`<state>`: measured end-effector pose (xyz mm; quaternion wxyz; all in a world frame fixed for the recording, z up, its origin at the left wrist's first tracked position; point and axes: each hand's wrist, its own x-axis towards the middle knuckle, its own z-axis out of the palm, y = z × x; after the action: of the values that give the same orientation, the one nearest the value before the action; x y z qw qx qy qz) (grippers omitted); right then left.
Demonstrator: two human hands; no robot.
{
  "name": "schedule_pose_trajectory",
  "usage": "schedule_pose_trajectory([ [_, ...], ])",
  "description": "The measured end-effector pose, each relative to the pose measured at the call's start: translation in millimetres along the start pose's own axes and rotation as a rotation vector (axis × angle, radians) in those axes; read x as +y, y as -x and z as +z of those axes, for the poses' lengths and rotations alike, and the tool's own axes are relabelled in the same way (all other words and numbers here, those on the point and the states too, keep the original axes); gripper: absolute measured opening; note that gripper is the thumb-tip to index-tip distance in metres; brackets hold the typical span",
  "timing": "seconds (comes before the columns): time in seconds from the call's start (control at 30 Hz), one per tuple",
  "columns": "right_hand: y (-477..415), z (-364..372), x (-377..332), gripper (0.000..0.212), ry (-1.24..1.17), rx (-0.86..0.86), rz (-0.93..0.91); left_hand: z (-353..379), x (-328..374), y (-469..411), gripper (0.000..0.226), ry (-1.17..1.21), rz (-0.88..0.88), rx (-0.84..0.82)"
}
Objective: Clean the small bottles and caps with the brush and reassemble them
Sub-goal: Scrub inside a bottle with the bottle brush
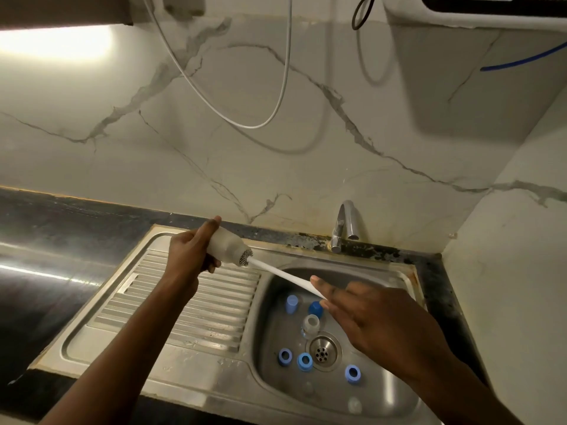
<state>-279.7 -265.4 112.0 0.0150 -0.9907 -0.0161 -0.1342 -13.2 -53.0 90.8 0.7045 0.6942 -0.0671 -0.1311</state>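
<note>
Bottle (pixel 225 248) gripped in left hand (pixel 187 256); brush (pixel 276 272) at its mouth, handle apparently pinched by right hand (pixel 368 314). Best practice: steady grip, bristles twisted fully inside.

A steel sink (pixel 214 391) is set into a dark counter (pixel 61 228). Its ribbed drainboard (pixel 184 302) is on the left and its basin (pixel 383 391) on the right, with the drain (pixel 321 351) near the basin's middle. A tap (pixel 345 222) stands on the counter behind the basin.

On the basin floor, a light blue cap (pixel 291 304) and a darker blue cap (pixel 315 308) sit near each other at the far side. A small clear bottle (pixel 310 325) rests just beside the drain. Three more blue caps lie open side up. The first ring cap (pixel 285 357) and second ring cap (pixel 304 361) sit close together left of the drain, and the third ring cap (pixel 352 374) sits to its right. Two pale shapes at the near side are too blurred to tell.
</note>
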Motion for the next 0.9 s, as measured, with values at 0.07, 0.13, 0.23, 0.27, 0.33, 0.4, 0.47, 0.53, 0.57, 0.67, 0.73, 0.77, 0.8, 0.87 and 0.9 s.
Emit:
schedule_pose_trajectory([
  [0.07,-1,-8,-2,0.048,0.037,-0.026,0.017,-5,3,-3,0.044,0.001,0.006,0.023],
  [0.13,0,-10,-3,0.054,0.074,-0.029,-0.005,-6,5,-4,0.043,-0.002,0.005,0.024],
  [0.23,2,-12,0,0.077,0.122,-0.05,-0.047,-7,8,-5,0.039,0.006,0.006,0.028],
  [0.27,3,-13,2,0.084,0.126,-0.042,-0.057,-7,8,-5,0.038,0.01,0.002,0.03],
  [0.33,4,-17,6,0.1,0.117,-0.05,-0.076,-8,7,-6,0.038,0.02,-0.016,0.037],
  [0.4,4,-16,10,0.107,0.107,-0.049,-0.079,-7,5,-5,0.041,0.015,-0.031,0.032],
  [0.47,4,-10,13,0.094,0.112,0.001,-0.091,-5,2,-2,0.046,0.003,-0.031,0.009],
  [0.53,3,-2,16,0.068,0.112,0.078,-0.078,-4,1,1,0.048,0.003,-0.017,-0.006],
  [0.57,2,0,15,0.06,0.102,0.09,-0.045,-3,2,1,0.048,0.005,-0.007,-0.009],
  [0.67,0,2,4,0.05,-0.063,0.032,0.168,-1,6,4,0.039,0.012,0.023,-0.028],
  [0.73,1,2,-5,0.041,-0.358,-0.014,0.305,2,10,5,0.032,0.024,0.04,-0.045],
  [0.77,-2,-1,-12,0.036,-0.513,-0.05,0.365,5,12,6,0.03,0.035,0.044,-0.055],
  [0.8,-5,-3,-17,0.03,-0.663,-0.086,0.41,7,14,7,0.029,0.048,0.044,-0.064],
  [0.87,-10,-11,-24,0.025,-0.994,-0.18,0.504,12,15,8,0.029,0.074,0.041,-0.073],
  [0.9,-11,-16,-26,0.025,-1.154,-0.249,0.561,15,14,9,0.03,0.078,0.044,-0.073],
])
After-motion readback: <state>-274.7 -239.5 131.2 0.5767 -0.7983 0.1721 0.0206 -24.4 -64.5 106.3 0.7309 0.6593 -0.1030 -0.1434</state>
